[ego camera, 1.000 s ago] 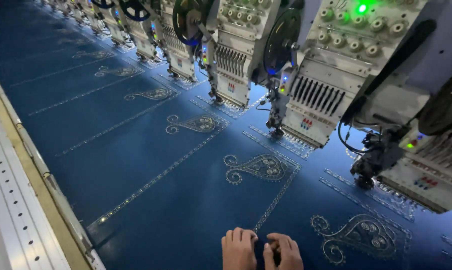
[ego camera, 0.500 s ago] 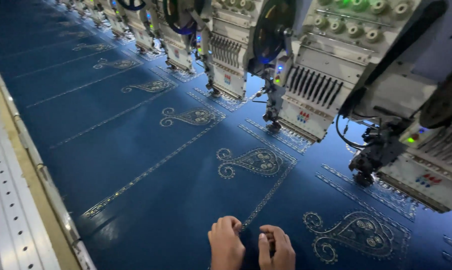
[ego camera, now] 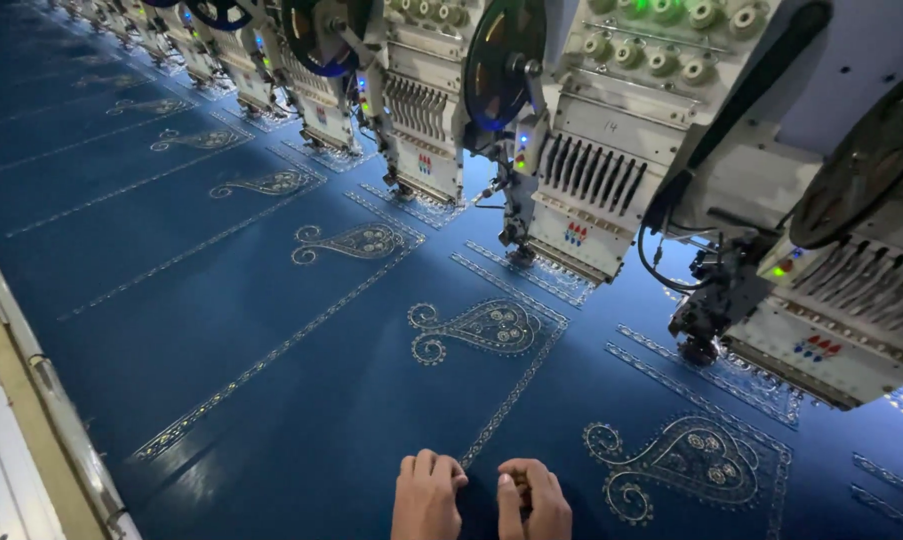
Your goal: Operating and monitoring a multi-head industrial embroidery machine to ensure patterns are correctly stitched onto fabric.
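Dim, blue-tinted light, soft glare on the fabric (ego camera: 271, 400), edges wide-angle warped.

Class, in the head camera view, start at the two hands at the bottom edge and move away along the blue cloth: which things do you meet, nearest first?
Left hand and right hand, then the nearest paisley motif, the next paisley motif, the embroidery head beyond it.

Both hands, left (ego camera: 426, 497) beside right (ego camera: 534, 500), rest on fabric (ego camera: 271, 300) before the embroidery heads (ego camera: 591, 170); frame rail (ego camera: 41, 390) at left.
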